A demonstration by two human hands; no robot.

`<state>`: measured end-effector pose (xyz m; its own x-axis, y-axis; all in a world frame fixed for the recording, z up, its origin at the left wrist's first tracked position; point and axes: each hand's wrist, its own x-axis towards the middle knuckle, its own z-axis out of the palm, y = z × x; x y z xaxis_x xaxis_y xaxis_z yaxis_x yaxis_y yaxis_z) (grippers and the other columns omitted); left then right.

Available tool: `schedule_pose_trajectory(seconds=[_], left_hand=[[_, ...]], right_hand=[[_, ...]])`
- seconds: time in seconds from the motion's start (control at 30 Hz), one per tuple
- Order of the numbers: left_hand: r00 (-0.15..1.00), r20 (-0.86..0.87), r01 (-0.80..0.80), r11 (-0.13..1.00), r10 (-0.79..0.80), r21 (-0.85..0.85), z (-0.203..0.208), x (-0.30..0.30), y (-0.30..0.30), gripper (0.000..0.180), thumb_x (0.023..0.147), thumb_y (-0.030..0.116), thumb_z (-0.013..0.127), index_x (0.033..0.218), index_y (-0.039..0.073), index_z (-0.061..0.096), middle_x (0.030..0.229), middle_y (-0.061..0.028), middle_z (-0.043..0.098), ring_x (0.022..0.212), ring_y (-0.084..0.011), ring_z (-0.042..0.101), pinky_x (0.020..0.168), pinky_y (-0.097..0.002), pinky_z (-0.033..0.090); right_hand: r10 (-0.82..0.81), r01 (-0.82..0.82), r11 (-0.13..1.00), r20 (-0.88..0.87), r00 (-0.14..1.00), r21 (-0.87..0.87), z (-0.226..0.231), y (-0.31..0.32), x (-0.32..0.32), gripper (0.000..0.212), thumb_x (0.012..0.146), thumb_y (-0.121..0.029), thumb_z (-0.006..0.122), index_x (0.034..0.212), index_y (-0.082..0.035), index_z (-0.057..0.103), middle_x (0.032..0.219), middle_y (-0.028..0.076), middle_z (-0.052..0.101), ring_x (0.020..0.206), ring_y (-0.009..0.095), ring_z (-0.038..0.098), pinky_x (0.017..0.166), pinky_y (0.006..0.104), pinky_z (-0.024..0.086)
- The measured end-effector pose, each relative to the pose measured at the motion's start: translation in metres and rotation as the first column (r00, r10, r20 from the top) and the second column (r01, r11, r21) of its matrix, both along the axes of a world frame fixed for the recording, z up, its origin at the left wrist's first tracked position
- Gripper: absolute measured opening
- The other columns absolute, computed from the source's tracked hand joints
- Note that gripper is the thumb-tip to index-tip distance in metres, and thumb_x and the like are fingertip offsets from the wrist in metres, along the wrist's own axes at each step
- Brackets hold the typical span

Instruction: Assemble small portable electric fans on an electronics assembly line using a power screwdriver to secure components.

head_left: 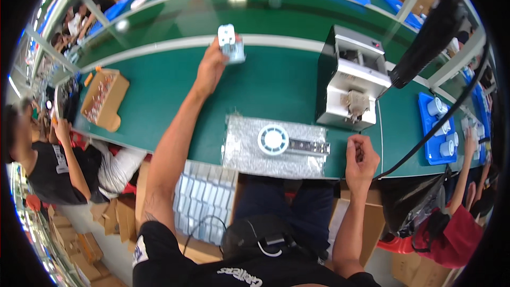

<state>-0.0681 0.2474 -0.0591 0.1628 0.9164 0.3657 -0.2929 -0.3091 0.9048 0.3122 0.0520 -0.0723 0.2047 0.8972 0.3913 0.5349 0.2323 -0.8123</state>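
My left hand (214, 62) is stretched out toward the far side of the green bench, closed around a light-blue and white plastic part (232, 52). Close to the front edge, my right hand (362, 160) is curled in a loose fist; whatever is in it, if anything, is hidden. Between the hands, a silvery wrapped pad (245, 151) lies on the bench. On it rests a light-blue round piece (273, 140) with a white centre and a long dark strip pointing right. A metal box-shaped machine (353, 82) stands beyond my right hand.
A black cylindrical tool (427, 40) hangs at upper right; a black cable (441, 122) curves below it. An open cardboard box (118, 93) of small parts sits left. A blue tray (442, 157) holds cups at right. Below the bench is a carton of light-blue pieces (202, 202). Co-workers sit either side.
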Motion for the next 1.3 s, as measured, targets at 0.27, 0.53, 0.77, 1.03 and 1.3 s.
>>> schedule_pose_trajectory(seconds=[0.27,0.53,0.77,1.03,1.3], left_hand=[[0.921,-0.388,0.004,0.998,0.018,0.055,-0.023,0.005,-0.006,0.047,0.083,0.001,0.052,0.129,0.004,0.058,0.126,-0.0066,0.057,0.119,-0.0185,0.056,0.104,-0.0350,0.047],[0.947,-0.321,-0.017,1.000,0.010,-0.018,-0.012,0.013,-0.015,0.043,0.083,0.002,0.056,0.124,0.004,0.065,0.123,-0.0054,0.055,0.116,-0.0180,0.054,0.105,-0.0307,0.041],[0.943,-0.333,0.007,1.000,-0.001,0.018,-0.005,0.013,-0.018,0.045,0.080,0.001,0.054,0.123,0.005,0.063,0.126,-0.0050,0.055,0.119,-0.0176,0.054,0.106,-0.0309,0.041],[0.928,-0.373,0.052,0.997,-0.024,0.064,-0.005,0.011,-0.019,0.047,0.075,0.000,0.054,0.121,0.006,0.062,0.127,-0.0057,0.054,0.118,-0.0184,0.054,0.106,-0.0302,0.041],[0.945,-0.323,0.059,0.997,-0.042,0.041,-0.004,0.014,-0.018,0.046,0.073,0.000,0.052,0.117,0.007,0.061,0.128,-0.0063,0.055,0.115,-0.0186,0.055,0.102,-0.0298,0.041]], right_hand=[[0.012,-0.012,1.000,0.006,1.000,0.018,-0.001,-0.005,0.000,0.002,0.095,0.003,0.066,0.095,0.001,0.066,0.067,-0.002,0.057,0.055,0.003,0.045,0.050,0.0231,0.034],[0.039,-0.037,0.999,-0.080,0.996,0.025,0.000,-0.003,-0.003,0.002,0.096,0.002,0.066,0.095,0.000,0.066,0.068,-0.001,0.058,0.054,0.003,0.045,0.049,0.0229,0.034],[0.026,-0.024,0.999,-0.030,0.999,0.037,-0.002,-0.002,-0.003,0.002,0.096,0.002,0.066,0.096,0.000,0.066,0.068,-0.001,0.058,0.053,0.003,0.045,0.048,0.0228,0.034],[0.031,-0.030,0.999,-0.031,0.999,0.038,-0.001,-0.003,-0.003,0.003,0.096,0.003,0.066,0.096,0.000,0.065,0.067,0.000,0.058,0.053,0.003,0.045,0.048,0.0230,0.033],[0.328,-0.349,0.937,-0.348,0.878,0.003,0.004,-0.017,0.005,0.009,0.093,0.003,0.068,0.101,-0.001,0.071,0.076,0.001,0.066,0.061,0.007,0.058,0.057,0.0234,0.045]])
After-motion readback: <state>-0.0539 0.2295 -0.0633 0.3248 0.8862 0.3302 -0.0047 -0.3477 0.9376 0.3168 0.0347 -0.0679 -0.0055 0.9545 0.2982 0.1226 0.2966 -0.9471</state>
